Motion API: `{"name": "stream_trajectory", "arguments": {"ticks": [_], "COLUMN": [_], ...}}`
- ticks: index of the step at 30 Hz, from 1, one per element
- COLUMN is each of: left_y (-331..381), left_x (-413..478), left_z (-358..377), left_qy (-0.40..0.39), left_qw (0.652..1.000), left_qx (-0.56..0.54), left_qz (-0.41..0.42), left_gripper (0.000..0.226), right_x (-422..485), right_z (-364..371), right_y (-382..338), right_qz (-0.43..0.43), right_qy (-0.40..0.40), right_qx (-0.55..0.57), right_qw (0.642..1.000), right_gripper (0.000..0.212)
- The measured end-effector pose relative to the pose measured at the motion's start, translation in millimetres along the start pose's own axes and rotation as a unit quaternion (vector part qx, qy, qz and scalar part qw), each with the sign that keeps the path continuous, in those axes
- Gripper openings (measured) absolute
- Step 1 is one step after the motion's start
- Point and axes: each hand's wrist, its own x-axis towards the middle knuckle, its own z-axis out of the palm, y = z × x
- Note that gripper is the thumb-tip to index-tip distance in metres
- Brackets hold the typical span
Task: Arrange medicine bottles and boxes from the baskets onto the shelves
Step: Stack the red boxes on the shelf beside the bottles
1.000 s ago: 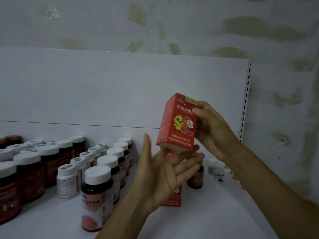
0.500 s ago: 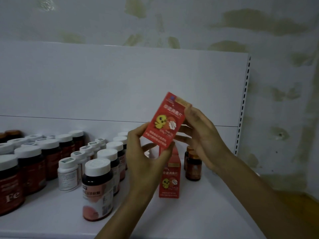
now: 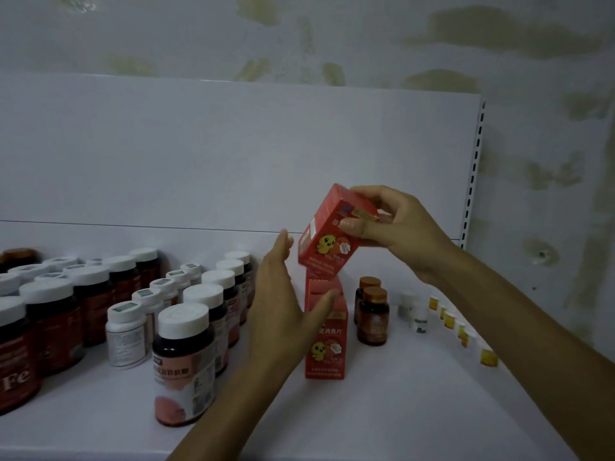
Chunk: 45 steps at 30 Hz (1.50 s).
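**Box coming down onto the row**

The right hand (image 3: 399,231) is gripping the red box (image 3: 327,241) by its top end and tilting it, probably to set it with the standing box (image 3: 326,341) on the shelf (image 3: 399,410). The left hand (image 3: 286,294) is lying open, its thumb against that standing box, seemingly steadying it. Half a second ago both hands were holding the red box; now it is hanging lower, just above the row.

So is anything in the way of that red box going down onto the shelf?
Yes. The held box, tilted in the right hand, hangs right over the standing red boxes, so they block a straight drop. The open left hand is at their left side, thumb on the front one. Bare shelf shows in front of them.
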Motion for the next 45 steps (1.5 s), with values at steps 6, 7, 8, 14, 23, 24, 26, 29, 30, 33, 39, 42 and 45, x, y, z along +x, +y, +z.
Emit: {"name": "stream_trajectory", "arguments": {"ticks": [6, 7, 8, 14, 23, 24, 26, 29, 30, 33, 39, 42, 45], "left_y": [-8.2, -8.5, -7.6, -13.1, -25.4, -26.6, -28.1, -28.9, -28.8, -28.7, -29.9, -30.6, -32.0], "left_x": [7.6, 9.9, 11.8, 14.2, 7.1, 6.7, 6.6, 6.9, 7.0, 6.7, 5.6, 5.5, 5.3], "left_z": [10.4, 11.1, 10.8, 6.7, 13.2, 13.7, 14.5, 15.4, 15.7, 16.0, 16.5, 17.0, 17.3], "left_qy": [-0.237, -0.251, -0.264, -0.301, -0.248, -0.242, -0.234, -0.231, -0.231, -0.234, -0.239, -0.243, -0.237], "left_qw": [0.944, 0.939, 0.933, 0.919, 0.94, 0.942, 0.945, 0.946, 0.947, 0.946, 0.949, 0.949, 0.95], "left_qx": [0.227, 0.234, 0.241, 0.252, 0.225, 0.223, 0.219, 0.214, 0.214, 0.212, 0.2, 0.194, 0.196], "left_qz": [0.023, 0.025, 0.025, 0.028, 0.063, 0.065, 0.068, 0.07, 0.07, 0.068, 0.053, 0.047, 0.048], "left_gripper": [0.062, 0.065, 0.067, 0.079, 0.081, 0.083, 0.085, 0.085, 0.085, 0.085, 0.085, 0.085, 0.084], "right_x": [45.8, 51.3, 55.4, 74.0, 78.2, 78.8, 79.8, 84.1, 85.9, 88.9, 85.1, 83.6, 82.6], "right_z": [5.1, 6.9, 8.0, 10.9, 18.4, 20.9, 27.2, 31.0, 30.1, 22.8, 12.8, 14.4, 17.3], "right_y": [38.3, 43.2, 47.0, 63.6, 94.9, 99.0, 105.5, 108.4, 107.2, 104.2, 107.5, 109.2, 113.9], "right_qz": [0.031, 0.034, 0.036, 0.056, 0.121, 0.135, 0.161, 0.176, 0.178, 0.188, 0.152, 0.137, 0.121], "right_qy": [0.045, 0.037, 0.029, -0.029, -0.115, -0.133, -0.171, -0.198, -0.206, -0.227, -0.224, -0.224, -0.226], "right_qx": [-0.141, -0.154, -0.171, -0.209, -0.261, -0.28, -0.316, -0.333, -0.337, -0.332, -0.289, -0.272, -0.268], "right_qw": [0.989, 0.987, 0.984, 0.976, 0.951, 0.941, 0.919, 0.905, 0.901, 0.896, 0.918, 0.926, 0.929], "right_gripper": [0.052, 0.053, 0.054, 0.053, 0.053, 0.052, 0.043, 0.023, 0.021, 0.017, 0.031, 0.032, 0.021]}}
